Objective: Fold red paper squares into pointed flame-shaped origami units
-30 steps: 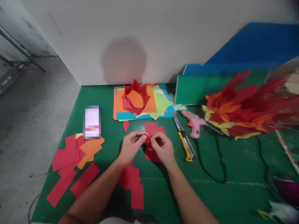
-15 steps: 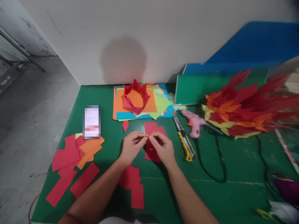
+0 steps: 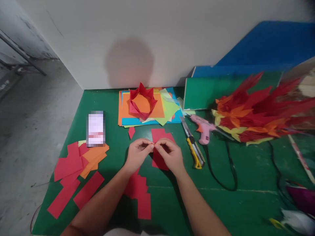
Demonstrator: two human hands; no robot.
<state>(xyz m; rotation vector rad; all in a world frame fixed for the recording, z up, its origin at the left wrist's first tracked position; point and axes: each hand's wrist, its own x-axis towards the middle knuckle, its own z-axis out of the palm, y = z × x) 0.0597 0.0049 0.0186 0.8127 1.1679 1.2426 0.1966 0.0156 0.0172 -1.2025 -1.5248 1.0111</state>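
L hand & R hand have their fingertips together, pinching a tiny red paper bit, mostly hidden b/w them. It's by some red paper pcs on the green table. Near R hand: yellow cutter, then pink glue gun. Farther back: red pointy ring on a paper pile.

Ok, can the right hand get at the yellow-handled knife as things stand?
Probably yes: the knife lies close beside the right hand, with nothing visible between them or on top, though that hand appears to be pinching some red paper.
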